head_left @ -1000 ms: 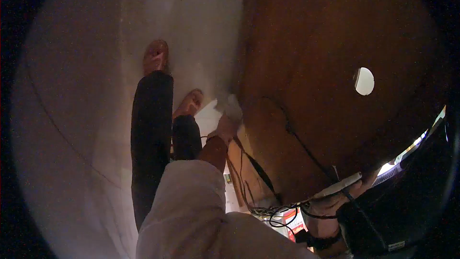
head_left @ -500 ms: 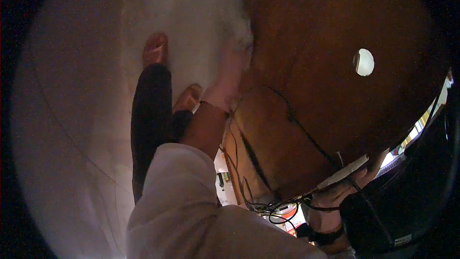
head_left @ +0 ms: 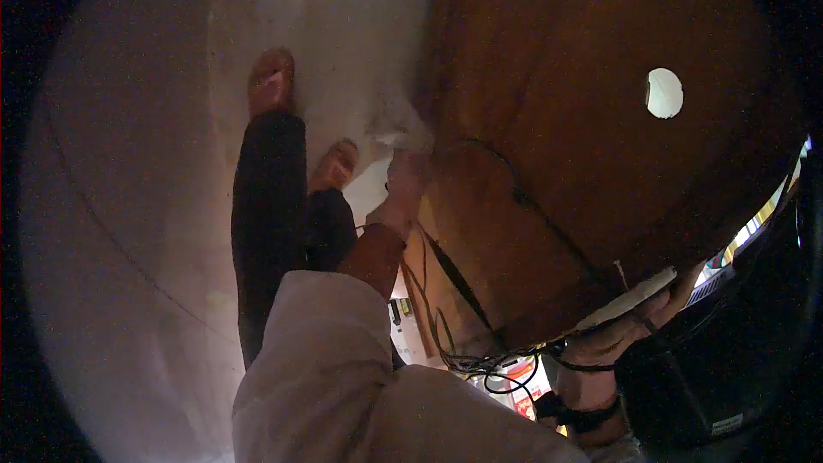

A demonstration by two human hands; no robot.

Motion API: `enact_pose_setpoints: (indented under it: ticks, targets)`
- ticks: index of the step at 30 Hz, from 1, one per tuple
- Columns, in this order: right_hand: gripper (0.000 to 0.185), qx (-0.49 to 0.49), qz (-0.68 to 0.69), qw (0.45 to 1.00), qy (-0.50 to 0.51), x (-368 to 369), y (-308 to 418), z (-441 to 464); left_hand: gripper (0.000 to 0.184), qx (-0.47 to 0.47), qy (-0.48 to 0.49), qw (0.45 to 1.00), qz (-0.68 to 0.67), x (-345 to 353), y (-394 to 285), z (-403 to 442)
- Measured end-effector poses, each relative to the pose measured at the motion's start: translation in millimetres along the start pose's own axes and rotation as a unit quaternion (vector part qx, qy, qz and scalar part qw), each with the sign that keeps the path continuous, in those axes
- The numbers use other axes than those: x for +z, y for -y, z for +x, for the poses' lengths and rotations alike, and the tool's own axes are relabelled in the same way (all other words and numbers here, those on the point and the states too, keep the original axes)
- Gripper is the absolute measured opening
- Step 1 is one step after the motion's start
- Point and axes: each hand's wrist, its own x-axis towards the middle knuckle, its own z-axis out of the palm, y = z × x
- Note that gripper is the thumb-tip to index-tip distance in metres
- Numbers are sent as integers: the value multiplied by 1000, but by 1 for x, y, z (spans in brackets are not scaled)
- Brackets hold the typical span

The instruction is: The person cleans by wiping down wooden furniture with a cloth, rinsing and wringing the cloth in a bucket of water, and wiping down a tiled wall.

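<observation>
Cloth [head_left: 405, 134] (in hand [head_left: 406, 182]), brn board [head_left: 557, 103], dim flr [head_left: 343, 26]

Dim, grainy view; black fisheye corners.

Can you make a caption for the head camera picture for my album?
Left hand with something pale and blurry by a brown board; right hand at its lower edge, near dark cables.
</observation>
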Motion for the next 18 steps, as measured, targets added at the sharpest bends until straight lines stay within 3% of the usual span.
enact_pose_setpoints:
  ticks: [5,8,11,13,15,16,18]
  targets:
    - [67,-14,-2,1000,4,-2,-1,-3,34,-43,74,995,49,40,69,-83]
    - [67,-16,-5,1000,6,-3,0,-1,38,-186,243,952,-14,35,81,-97]
    - [67,-19,-13,1000,5,0,3,1,39,-264,44,900,-345,17,57,-99]
    - [67,-22,-12,1000,1,8,6,5,41,-275,-99,787,-543,-12,14,-78]
    - [63,6,58,998,-29,7,0,4,43,-224,-219,769,-557,-30,-16,-65]
    - [62,6,62,998,-24,6,1,5,44,-170,-271,819,-477,-36,-27,-56]
    - [60,2,92,996,-17,8,2,7,47,-136,-309,844,-417,-67,-74,-56]
